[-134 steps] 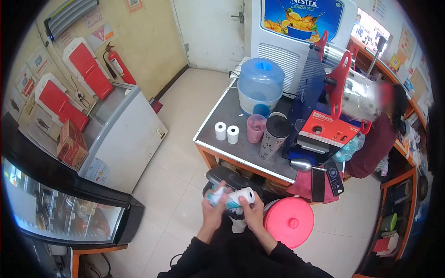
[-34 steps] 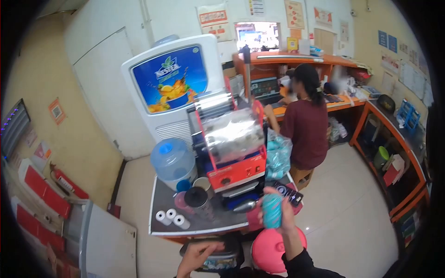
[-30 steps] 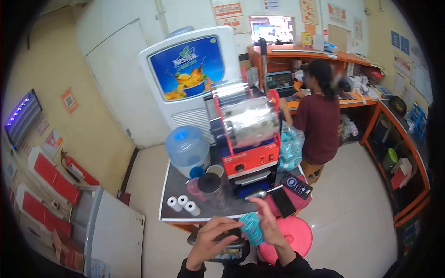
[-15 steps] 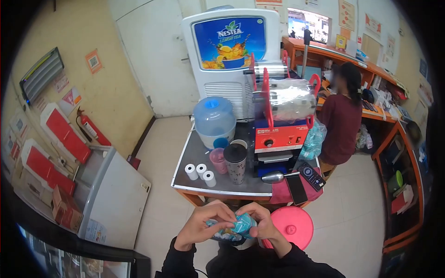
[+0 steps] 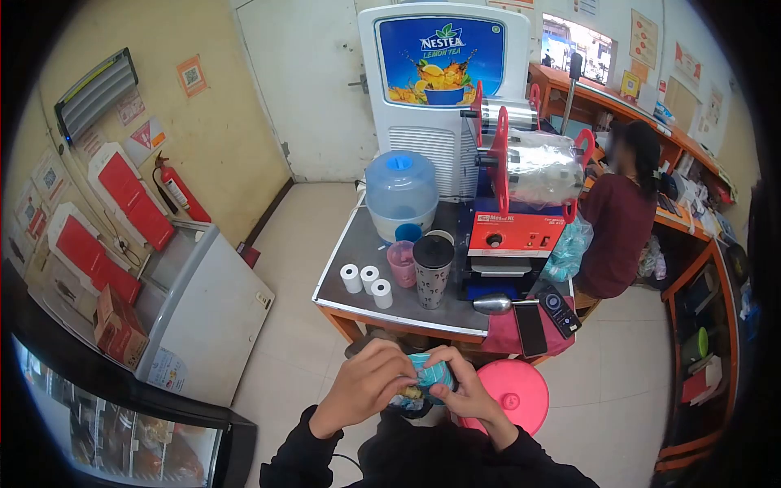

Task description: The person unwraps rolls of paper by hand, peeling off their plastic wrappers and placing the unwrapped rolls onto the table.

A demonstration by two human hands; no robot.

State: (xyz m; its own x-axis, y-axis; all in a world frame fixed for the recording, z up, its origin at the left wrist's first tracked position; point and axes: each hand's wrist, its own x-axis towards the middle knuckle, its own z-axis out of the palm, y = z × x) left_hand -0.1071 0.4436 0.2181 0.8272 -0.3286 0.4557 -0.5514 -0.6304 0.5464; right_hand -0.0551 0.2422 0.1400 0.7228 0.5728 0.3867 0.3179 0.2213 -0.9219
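Note:
My right hand [image 5: 462, 385] is wrapped round a small teal bundle with white markings [image 5: 437, 372], in front of my body. The fingers of my left hand [image 5: 370, 381] are pinched together at the bundle's left edge. What lies between those fingertips is too small to make out. Just under the hands is a dark container [image 5: 416, 411], partly hidden, with crumpled bits of mixed colour at its top.
The table [image 5: 333, 281] ahead holds paper rolls [image 5: 381, 294], a dark-lidded tumbler [image 5: 434, 276], a metal scoop [image 5: 492, 304], a phone [image 5: 532, 329] and a red cup sealer [image 5: 514, 236]. A pink lid [image 5: 511, 398] is right of my hands. A person [image 5: 614, 207] sits at the right.
My view has shifted, so the table and machine sit further right. My left hand has turned, its knuckles now higher and its fingers more closed against the teal bundle. My right hand keeps holding it.

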